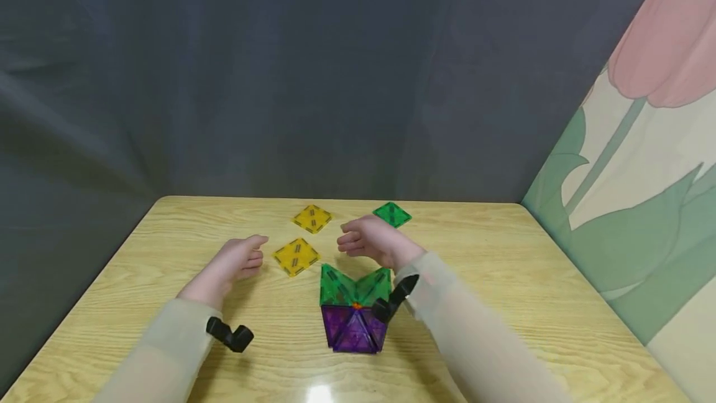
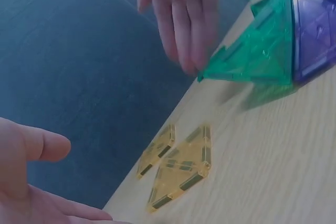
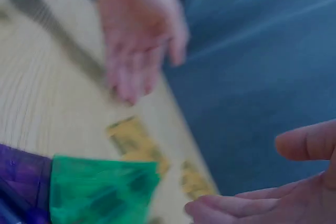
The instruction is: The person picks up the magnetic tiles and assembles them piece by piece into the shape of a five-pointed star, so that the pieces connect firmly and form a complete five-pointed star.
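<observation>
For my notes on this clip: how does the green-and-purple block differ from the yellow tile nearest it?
Colour: the block is green and purple, while the tile is yellow with dark marks.
Shape: the block is a built-up, three-dimensional form; the tile is one flat piece.
Size: the block is larger than the tile.
Shared: both look see-through and rest on the table.

From the near side, the head camera looks forward and down across the table [image 1: 503, 254] to the curtain [image 1: 313, 79]. The left wrist camera [image 1: 240, 339], tilted and closer, faces far and right; the right wrist camera [image 1: 383, 310], also close, faces far and left. All views share the yellow tiles [image 1: 296, 257].
</observation>
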`<move>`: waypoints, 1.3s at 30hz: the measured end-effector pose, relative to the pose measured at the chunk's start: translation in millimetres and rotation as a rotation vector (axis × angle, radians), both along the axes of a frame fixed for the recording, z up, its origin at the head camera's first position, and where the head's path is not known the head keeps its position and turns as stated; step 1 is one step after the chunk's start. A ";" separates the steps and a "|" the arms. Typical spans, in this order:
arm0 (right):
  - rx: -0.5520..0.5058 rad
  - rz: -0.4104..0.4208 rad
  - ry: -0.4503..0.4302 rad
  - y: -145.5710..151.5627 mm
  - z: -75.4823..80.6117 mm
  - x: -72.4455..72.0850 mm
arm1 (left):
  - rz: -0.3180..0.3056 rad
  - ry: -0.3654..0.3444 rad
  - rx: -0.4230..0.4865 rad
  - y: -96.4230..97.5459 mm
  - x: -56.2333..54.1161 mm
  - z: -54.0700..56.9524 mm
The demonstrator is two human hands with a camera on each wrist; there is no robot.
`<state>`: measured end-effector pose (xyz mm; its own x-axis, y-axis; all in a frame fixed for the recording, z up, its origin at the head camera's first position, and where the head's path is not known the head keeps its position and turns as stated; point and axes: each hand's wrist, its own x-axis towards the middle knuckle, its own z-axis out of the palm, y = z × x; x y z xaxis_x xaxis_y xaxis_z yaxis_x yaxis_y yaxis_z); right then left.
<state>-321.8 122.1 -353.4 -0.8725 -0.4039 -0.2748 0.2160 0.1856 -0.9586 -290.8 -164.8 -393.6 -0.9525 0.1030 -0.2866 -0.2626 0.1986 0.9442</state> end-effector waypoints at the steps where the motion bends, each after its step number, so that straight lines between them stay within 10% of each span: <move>1: 0.042 0.001 -0.017 -8.0 -5.4 -5.7 | -0.001 -0.002 -0.011 1.2 -3.4 -0.7; 5: 0.153 0.014 -0.057 -28.2 -23.6 -17.4 | -0.010 -0.002 -0.045 5.6 -10.7 0.3; 22: 0.044 -0.009 -0.101 -38.2 -36.2 -14.0 | 0.026 -0.060 0.012 8.7 -17.5 5.6; 29: 0.089 -0.149 -0.024 -31.5 -36.9 -25.3 | 0.062 -0.084 0.115 12.3 -12.5 5.6; 39: 0.093 0.076 -0.037 -38.7 -39.9 -39.7 | -0.001 -0.083 0.254 26.2 12.1 0.7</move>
